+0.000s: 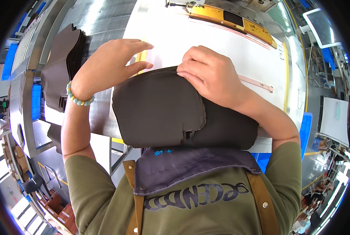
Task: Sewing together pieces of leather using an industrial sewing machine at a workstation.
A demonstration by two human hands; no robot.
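A thick stack of dark brown fabric pieces (pixel 159 107) lies on the white work table (pixel 222 43), its near edge hanging over toward my body. My right hand (pixel 210 74) rests on the stack's far right corner, fingertips curled over the top edge. My left hand (pixel 112 62) lies flat with fingers spread at the stack's far left corner, touching the table and the fabric edge. A beaded bracelet (pixel 80 98) circles my left wrist.
A second pile of dark brown fabric pieces (pixel 63 66) sits on the grey surface to the left. A yellow guide bar (pixel 233 21) and machine parts stand at the table's far side. A screen (pixel 322 25) hangs at upper right. Blue crates (pixel 36 102) stand left.
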